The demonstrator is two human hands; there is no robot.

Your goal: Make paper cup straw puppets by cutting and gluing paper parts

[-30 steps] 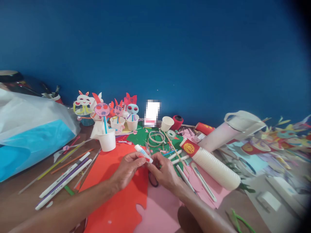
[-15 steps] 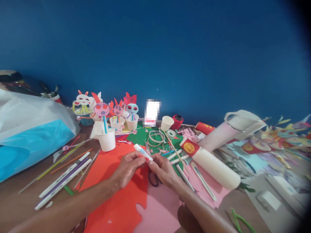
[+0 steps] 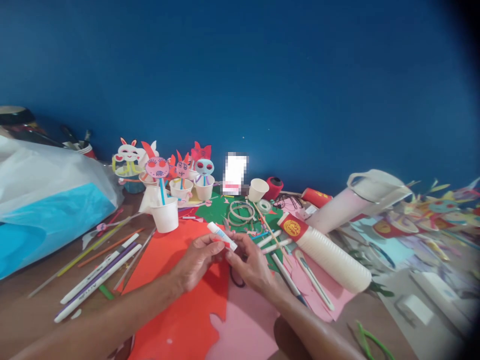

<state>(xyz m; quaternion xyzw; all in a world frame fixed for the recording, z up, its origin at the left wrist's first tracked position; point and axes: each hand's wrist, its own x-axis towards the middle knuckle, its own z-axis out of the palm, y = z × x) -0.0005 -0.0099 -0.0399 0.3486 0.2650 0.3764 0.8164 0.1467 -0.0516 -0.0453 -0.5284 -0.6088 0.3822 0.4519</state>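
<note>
Shifted slightly lower since the earlier frame, the thumb of the right hand (image 3: pixel 257 265) is seen below the white tube (image 3: pixel 222 237).
With fingers half curled, the tube's four o'clock end is touched; whether it is gripped there cannot be told. By the left hand (image 3: pixel 197 260), partly closed, the tube's middle is pinched. It looks light, smooth and squeezable, best held lightly mid-body. Outward, red paper (image 3: pixel 180 310) is spread toward seven o'clock, a white cup (image 3: pixel 165 216) is stood at ten, and stacked cups (image 3: pixel 333 255) are laid at three.
</note>
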